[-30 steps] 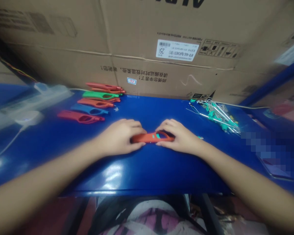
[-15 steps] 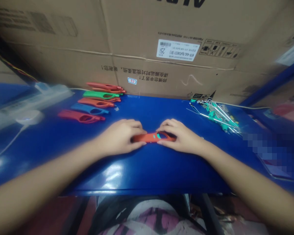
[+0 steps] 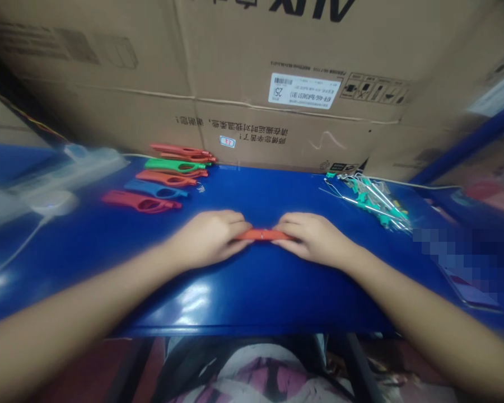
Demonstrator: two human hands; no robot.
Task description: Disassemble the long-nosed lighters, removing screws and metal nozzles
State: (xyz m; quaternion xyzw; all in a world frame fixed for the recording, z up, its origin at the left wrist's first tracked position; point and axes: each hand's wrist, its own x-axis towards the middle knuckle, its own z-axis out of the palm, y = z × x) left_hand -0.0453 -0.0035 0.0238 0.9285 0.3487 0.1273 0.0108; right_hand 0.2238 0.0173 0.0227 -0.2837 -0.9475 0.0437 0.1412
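Note:
Between my two hands is an orange-red plastic lighter casing (image 3: 264, 234), held level just over the blue table and turned edge-on. My left hand (image 3: 216, 236) is closed on its left end, thumb below and fingers above. At the right end my right hand (image 3: 315, 238) pinches the casing the same way. Fingers cover both ends. Further back on the left lie several similar casings: a red one (image 3: 141, 202) in front, a blue one (image 3: 157, 188), and a green one (image 3: 176, 165) among orange and red ones.
At the back right lies a pile of silver rods with green parts (image 3: 372, 198). A large cardboard box (image 3: 243, 78) stands along the back. A power strip (image 3: 79, 165) and a white round device (image 3: 54, 202) sit left. A phone-like object (image 3: 474, 291) lies right, partly pixelated.
The casing has been rolled in my hands: its side with the opening and a green part showed before, and now its narrow edge faces me. Both hands keep hold.

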